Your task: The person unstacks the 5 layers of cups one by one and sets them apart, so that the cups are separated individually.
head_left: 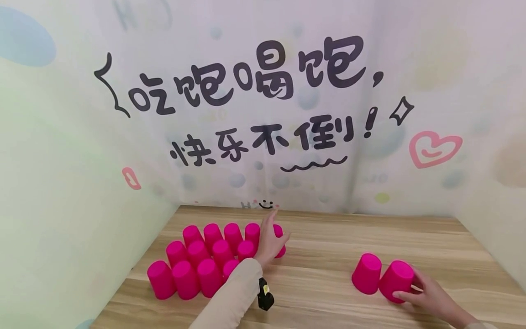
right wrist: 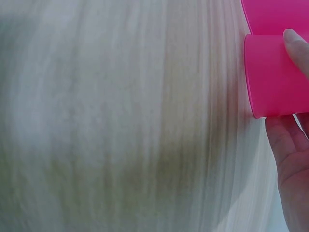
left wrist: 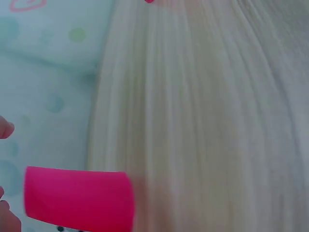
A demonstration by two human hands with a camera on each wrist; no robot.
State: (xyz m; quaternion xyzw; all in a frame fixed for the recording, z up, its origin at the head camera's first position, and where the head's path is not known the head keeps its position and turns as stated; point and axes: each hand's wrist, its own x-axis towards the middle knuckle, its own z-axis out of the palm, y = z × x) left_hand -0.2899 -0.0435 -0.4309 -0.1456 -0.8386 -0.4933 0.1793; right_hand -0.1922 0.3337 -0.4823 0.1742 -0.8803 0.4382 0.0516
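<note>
Several upside-down pink cups point(head_left: 212, 278) stand in rows at the left of the table. Over the right end of these rows, my left hand point(head_left: 269, 242) reaches with its fingers extended, partly covering a back-row cup point(head_left: 278, 230). In the left wrist view, fingertips point(left wrist: 6, 129) show apart from a pink cup point(left wrist: 79, 199). At the right, thumb and fingers of my right hand point(head_left: 433, 297) grip an upside-down pink cup point(head_left: 397, 279) from its sides. Another cup point(head_left: 367, 273) stands close on its left.
The wood-grain table point(head_left: 312, 292) has a printed fabric wall point(head_left: 263, 183) behind it and side walls at left and right. A black wrist camera point(head_left: 265, 294) is strapped to the left wrist. My left sleeve point(head_left: 230, 297) hides part of the front row.
</note>
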